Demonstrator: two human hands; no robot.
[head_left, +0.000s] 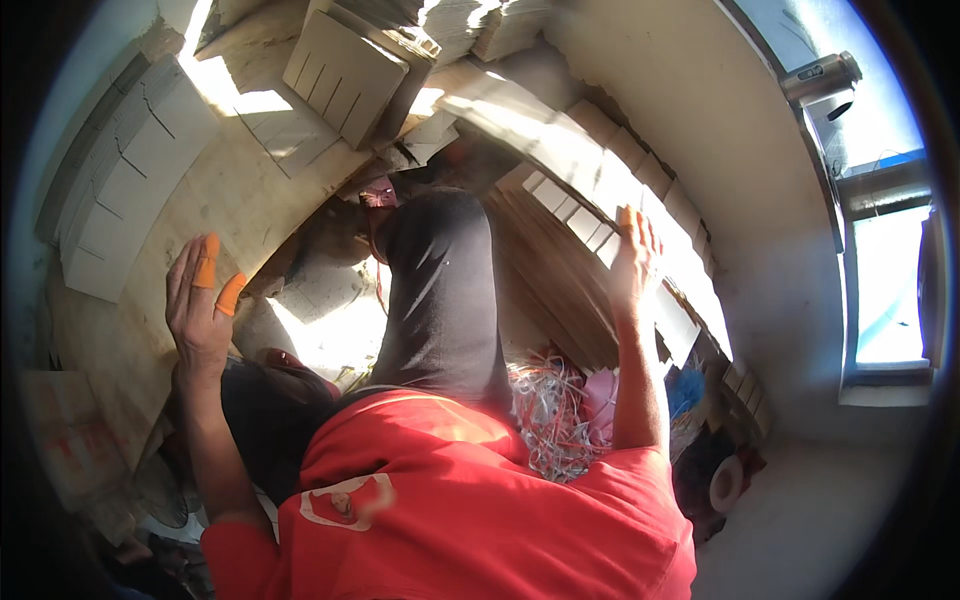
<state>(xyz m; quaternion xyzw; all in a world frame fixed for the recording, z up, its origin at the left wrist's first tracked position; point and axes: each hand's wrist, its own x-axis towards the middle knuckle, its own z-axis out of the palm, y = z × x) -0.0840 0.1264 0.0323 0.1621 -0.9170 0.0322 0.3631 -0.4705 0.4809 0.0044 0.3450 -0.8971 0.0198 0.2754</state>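
My left hand (pixel 198 318) is raised at the edge of a wooden worktop (pixel 255 200), fingers stretched and apart, holding nothing. Orange finger covers sit on its thumb and one finger. Beyond it on the worktop stands a long row of pale, card-like pieces (pixel 125 190) with dark slits between them. My right hand (pixel 636 265) is held out at the other side with its fingers extended and nothing in them. One of its fingertips is orange too. It is nearest to a sunlit ledge lined with white pieces (pixel 610 185); whether it touches them I cannot tell.
Another pale stack (pixel 345 75) stands at the far end of the worktop. Brown boards (pixel 550 270) lean below the ledge. A tangle of plastic strapping (pixel 550 415) lies at my right side, near a white roll (pixel 727 484). A window (pixel 890 290) is at the right wall.
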